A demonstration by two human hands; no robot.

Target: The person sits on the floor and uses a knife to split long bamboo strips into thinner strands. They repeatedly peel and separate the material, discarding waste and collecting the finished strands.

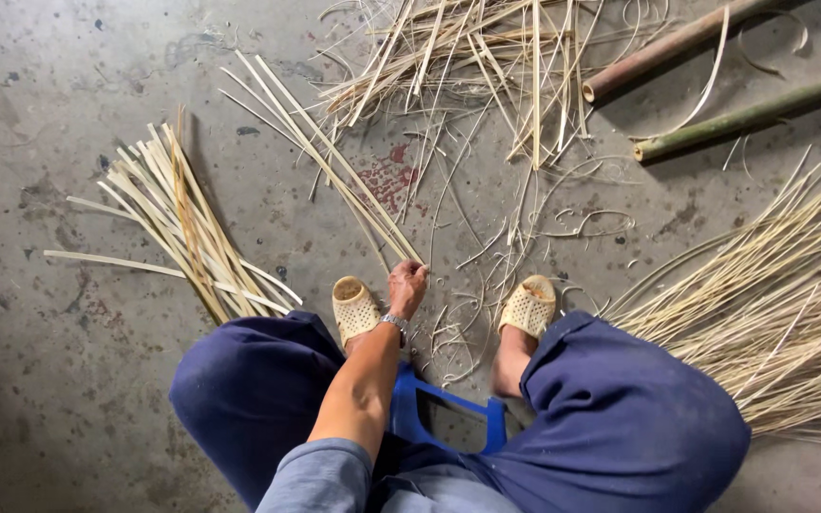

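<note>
My left hand [408,285] reaches down between my knees to the concrete floor. Its fingers are closed on the near ends of a thin bundle of long pale bamboo strips [334,161], which runs away up and to the left. A watch band sits on that wrist. The hand is just right of my left foot in a woven tan slipper [354,309]. My right hand is out of view.
A pile of flat bamboo strips [187,228] lies to the left, and a tangled heap [467,57] at the top. Many thin splints [772,304] fan out on the right. Two bamboo poles [743,116] lie top right. A blue stool [448,418] is under me, my right slipper [527,306] beside curled shavings.
</note>
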